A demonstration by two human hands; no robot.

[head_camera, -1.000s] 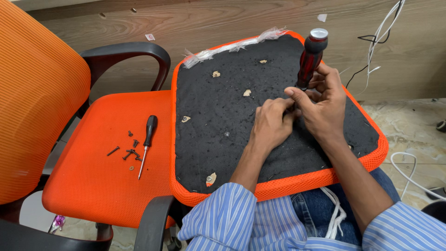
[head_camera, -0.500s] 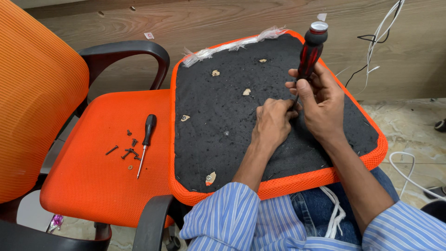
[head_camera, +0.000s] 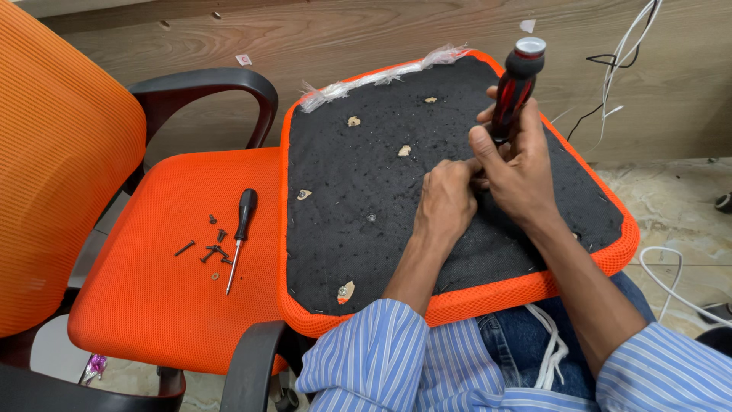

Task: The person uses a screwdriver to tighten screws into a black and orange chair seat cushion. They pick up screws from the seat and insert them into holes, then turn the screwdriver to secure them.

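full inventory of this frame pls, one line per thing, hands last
seat cushion: 1, orange edge with black fabric underside up, on the person's lap
large screwdriver: 1, red and black handle with grey cap, upright over the cushion
small screwdriver: 1, black handle, lying on the chair seat
loose screws: several, dark, on the chair seat left of the small screwdriver
office chair: 1, orange mesh with black armrests, left of the cushion
cables: a few, white and black, against the wooden wall at right
plastic wrap: 1 strip, clear, on the cushion's far edge
left hand: 1, pressed on the cushion by the screwdriver tip
right hand: 1, gripping the large screwdriver
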